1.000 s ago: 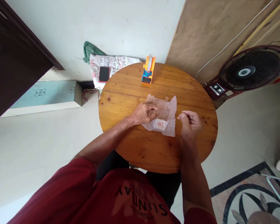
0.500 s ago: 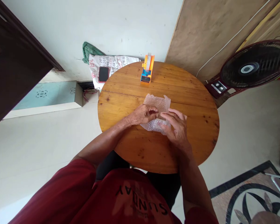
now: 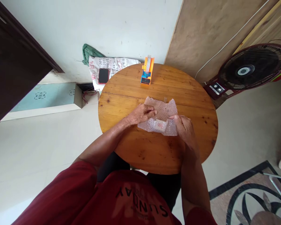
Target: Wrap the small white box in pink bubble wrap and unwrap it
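Hands: two bare; left hand [image 3: 145, 113] over the wrap's left part, right hand [image 3: 184, 126] at its right edge.
Left grip: fingers curled, thumb and fingertips narrow; cannot tell whether anything is held.
Right grip: thumb and forefinger narrow at the film; cannot tell if they pinch it.
Wrap: one crinkled sheet of clear bubble wrap [image 3: 162, 107], midway between the surface's left and right edges.
Packet: one small pale rectangular packet with reddish print [image 3: 160, 125], at the wrap's near edge.
Surface: one round brown wooden table [image 3: 140, 153].
Dispenser: one orange-and-blue plastic tape dispenser [image 3: 146, 73], upright near the far edge.
Beyond far-left edge: one black rectangular phone [image 3: 103, 76] on white printed sacking [image 3: 114, 64].
Beyond right edge: one maroon fan with round black grille [image 3: 259, 67].
In the way: left hand hides some wrap.
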Demonstrator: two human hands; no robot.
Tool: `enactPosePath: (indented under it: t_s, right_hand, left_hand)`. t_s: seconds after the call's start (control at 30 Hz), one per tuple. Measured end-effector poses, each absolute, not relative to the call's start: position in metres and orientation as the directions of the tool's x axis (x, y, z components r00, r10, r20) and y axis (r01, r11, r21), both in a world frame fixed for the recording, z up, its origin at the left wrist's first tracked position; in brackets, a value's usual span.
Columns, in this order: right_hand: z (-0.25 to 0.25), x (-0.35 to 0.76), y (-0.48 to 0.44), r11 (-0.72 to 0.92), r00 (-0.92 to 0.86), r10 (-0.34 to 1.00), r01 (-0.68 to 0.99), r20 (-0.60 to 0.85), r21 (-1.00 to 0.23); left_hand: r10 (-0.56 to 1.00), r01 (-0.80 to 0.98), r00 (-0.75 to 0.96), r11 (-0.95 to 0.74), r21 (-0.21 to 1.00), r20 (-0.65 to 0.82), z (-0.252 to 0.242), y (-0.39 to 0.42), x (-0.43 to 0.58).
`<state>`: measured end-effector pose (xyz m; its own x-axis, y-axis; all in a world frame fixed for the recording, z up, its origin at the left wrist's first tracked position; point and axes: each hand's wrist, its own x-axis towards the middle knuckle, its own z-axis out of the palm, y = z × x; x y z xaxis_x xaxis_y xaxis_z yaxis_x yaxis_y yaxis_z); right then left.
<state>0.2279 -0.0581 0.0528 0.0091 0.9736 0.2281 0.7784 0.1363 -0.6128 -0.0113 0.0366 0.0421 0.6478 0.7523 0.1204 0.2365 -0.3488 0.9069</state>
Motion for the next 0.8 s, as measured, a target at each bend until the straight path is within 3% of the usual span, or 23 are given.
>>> enactPosePath:
  t_s: [0.1,0.23,0.4,0.6,0.8]
  right_hand:
    - [0.056,0.234,-0.062,0.118,0.024,0.979,0.744,0.203,-0.657]
    - [0.06,0.242,-0.07,0.195,-0.047,0.972,0.7,0.229,-0.687]
    - [0.049,0.243,-0.084,0.206,-0.164,0.979,0.764,0.125,-0.611]
    - [0.033,0.239,-0.104,0.15,-0.085,0.987,0.806,0.139,-0.573]
    - [0.045,0.229,-0.114,0.162,-0.161,0.986,0.899,0.039,-0.407]
  left_hand:
    - [0.678,0.147,0.734,-0.218,0.965,0.041,0.049,0.036,-0.016]
    - [0.421,0.098,0.903,-0.008,0.995,-0.085,0.06,0.035,-0.022]
    - [0.204,0.165,0.967,-0.031,0.986,-0.155,0.059,0.034,-0.022]
    - [0.125,0.208,0.97,0.004,0.978,-0.207,0.055,0.035,-0.022]
    - [0.134,0.28,0.952,-0.036,0.959,-0.273,0.057,0.038,-0.024]
